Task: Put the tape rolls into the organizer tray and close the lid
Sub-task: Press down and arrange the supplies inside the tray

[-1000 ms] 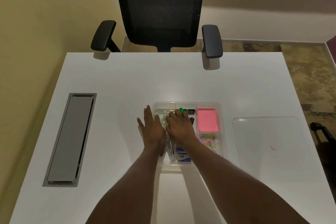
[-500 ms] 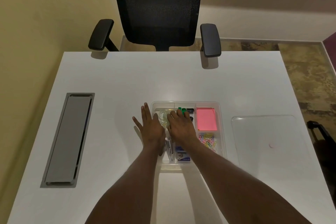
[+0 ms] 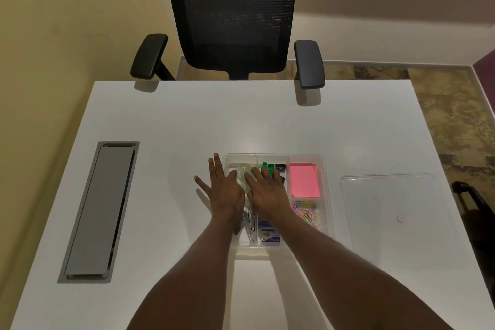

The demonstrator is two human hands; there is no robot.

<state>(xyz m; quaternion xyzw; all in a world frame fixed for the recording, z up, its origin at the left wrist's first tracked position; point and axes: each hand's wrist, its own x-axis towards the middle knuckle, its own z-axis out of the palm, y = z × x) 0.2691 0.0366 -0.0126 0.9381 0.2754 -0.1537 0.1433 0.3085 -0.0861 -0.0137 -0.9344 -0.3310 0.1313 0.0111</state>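
We see the clear organizer tray point(image 3: 276, 159) at the middle of the white desk point(image 3: 241, 120). Left hand point(image 3: 225, 190) lies flat, fingers spread, over the tray's left edge. Right hand point(image 3: 267, 191) lies flat, palm down, over the left and centre compartments, gripping nothing. Clear tape rolls point(image 3: 242, 173) sit in the far-left compartment, partly hidden by both hands. The lid point(image 3: 393, 211) lies on the desk, right of the tray, apart. Pink sticky notes point(image 3: 304, 179) occupy the right compartment.

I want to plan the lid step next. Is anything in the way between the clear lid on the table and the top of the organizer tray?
Yes: both hands. The left hand and right hand lie over the organizer tray. The table between the tray and the lid looks bare.
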